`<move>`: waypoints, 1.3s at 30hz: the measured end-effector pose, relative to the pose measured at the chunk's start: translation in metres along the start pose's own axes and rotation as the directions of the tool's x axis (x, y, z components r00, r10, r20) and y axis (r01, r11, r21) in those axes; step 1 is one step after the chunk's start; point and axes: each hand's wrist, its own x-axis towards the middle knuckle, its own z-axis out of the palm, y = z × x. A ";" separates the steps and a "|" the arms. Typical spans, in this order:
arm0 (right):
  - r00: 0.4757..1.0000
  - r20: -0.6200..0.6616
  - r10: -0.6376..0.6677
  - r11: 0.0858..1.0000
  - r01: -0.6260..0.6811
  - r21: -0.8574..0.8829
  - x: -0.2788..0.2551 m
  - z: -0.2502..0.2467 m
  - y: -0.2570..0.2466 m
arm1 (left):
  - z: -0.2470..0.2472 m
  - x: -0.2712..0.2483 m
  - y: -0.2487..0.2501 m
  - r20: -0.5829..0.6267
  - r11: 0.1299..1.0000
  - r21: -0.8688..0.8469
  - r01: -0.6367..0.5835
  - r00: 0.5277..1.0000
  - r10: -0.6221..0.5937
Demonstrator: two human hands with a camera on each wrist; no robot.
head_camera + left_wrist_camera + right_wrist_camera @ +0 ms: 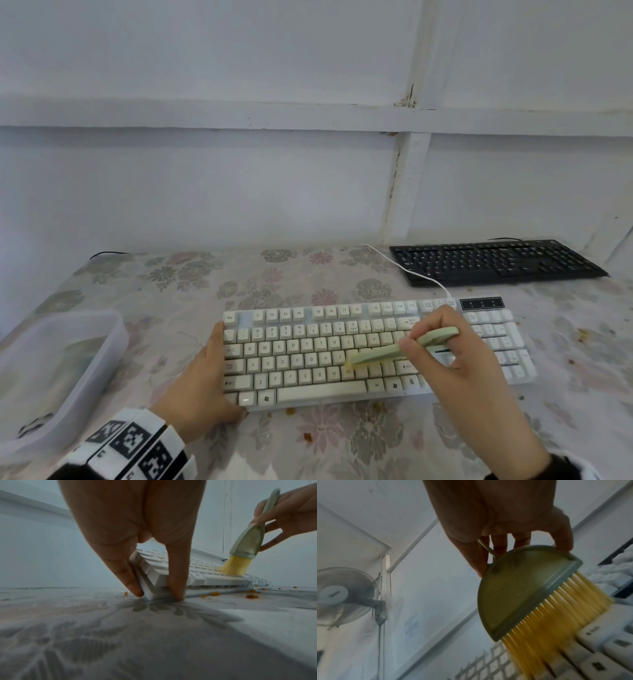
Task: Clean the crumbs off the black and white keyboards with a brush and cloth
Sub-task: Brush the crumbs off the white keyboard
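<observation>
The white keyboard (318, 356) lies in the middle of the flowered table. My left hand (205, 377) braces its front left corner: straight fingers (123, 572) press on the left edge and the thumb on the front edge. My right hand (455, 356) grips a pale green brush (380, 356) by its handle. The brush's yellow bristles (235, 566) rest on the keys right of centre, near the M key. The brush (522, 588) fills the right wrist view, tilted over the keys. The black keyboard (496, 262) sits at the back right, untouched.
Orange crumbs (251, 596) lie on the tablecloth along the keyboard's front edge, and more crumbs (307, 437) lie nearer me. A translucent plastic tub (61, 370) stands at the left with something greenish inside. The white cable (411, 274) runs back past the black keyboard. The wall stands close behind.
</observation>
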 end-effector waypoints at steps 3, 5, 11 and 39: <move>1.000 -0.008 0.019 0.999 -0.019 -0.035 -0.001 -0.007 0.009 | -0.002 -0.001 0.005 -0.010 0.999 -0.021 -0.035 0.999 0.035; 0.998 -0.059 0.030 0.996 -0.035 -0.080 0.001 -0.017 0.017 | -0.003 -0.003 0.008 -0.003 0.999 -0.017 -0.045 0.999 0.045; 0.978 -0.207 -0.028 0.995 0.008 -0.097 0.009 -0.040 0.008 | -0.003 -0.003 0.007 -0.001 1.000 -0.018 -0.023 1.000 0.023; 0.991 -0.137 -0.002 0.982 -0.023 -0.187 0.022 -0.096 0.049 | -0.008 -0.006 0.015 0.032 0.999 -0.035 -0.027 0.999 0.028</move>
